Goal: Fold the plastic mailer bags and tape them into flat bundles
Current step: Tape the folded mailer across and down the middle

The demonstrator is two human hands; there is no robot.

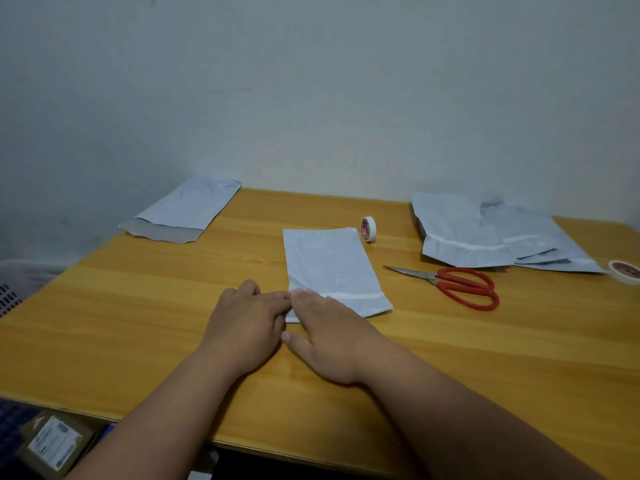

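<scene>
A pale blue-grey mailer bag (pixel 330 261) lies flat in the middle of the wooden table (pixel 138 306), its white adhesive strip at the near end. My right hand (pixel 325 334) rests palm down on the bag's near left corner, fingers straight. My left hand (pixel 247 317) lies beside it on the table, fingertips touching that same corner. A small roll of white tape (pixel 369 229) stands on edge just beyond the bag's far right corner. Red-handled scissors (pixel 457 284) lie to the right of the bag.
A pile of several mailer bags (pixel 485 237) lies at the back right, with a second tape roll (pixel 627 271) at the right edge. One more bag (pixel 187 211) hangs over the table's back left corner. A labelled cardboard box (pixel 52 445) sits below the near edge.
</scene>
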